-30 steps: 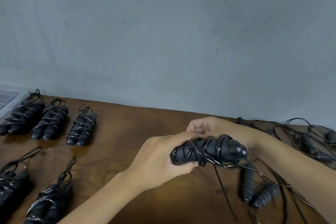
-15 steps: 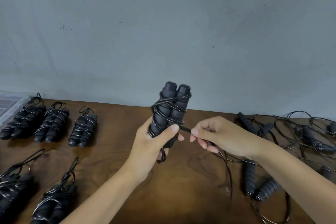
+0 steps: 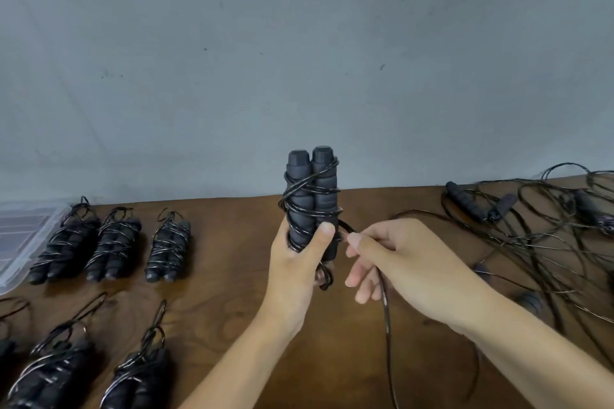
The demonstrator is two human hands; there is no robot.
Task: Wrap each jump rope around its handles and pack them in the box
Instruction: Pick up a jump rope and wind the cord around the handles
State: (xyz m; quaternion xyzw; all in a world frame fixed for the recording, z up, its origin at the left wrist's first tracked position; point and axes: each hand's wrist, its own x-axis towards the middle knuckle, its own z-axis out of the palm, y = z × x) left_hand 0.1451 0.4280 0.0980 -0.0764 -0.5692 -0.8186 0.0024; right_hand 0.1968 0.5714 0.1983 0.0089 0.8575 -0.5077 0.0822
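My left hand (image 3: 295,271) grips a pair of black foam jump rope handles (image 3: 312,196) held upright side by side above the table, with black cord wound round them in several turns. My right hand (image 3: 395,259) pinches the loose cord (image 3: 387,325) right beside the handles' lower part; the rest of that cord hangs down past my wrist to the table. Three wrapped ropes (image 3: 116,244) lie in a row at the back left. More wrapped ropes (image 3: 136,372) lie at the front left.
A clear plastic box (image 3: 23,236) sits at the far left edge of the brown wooden table (image 3: 232,292). A tangle of unwrapped ropes and handles (image 3: 531,219) covers the right side. A grey wall rises directly behind the table.
The bundle went from lying sideways in both hands to standing upright in my left hand. My right hand came off it and took the loose cord beside the handles.
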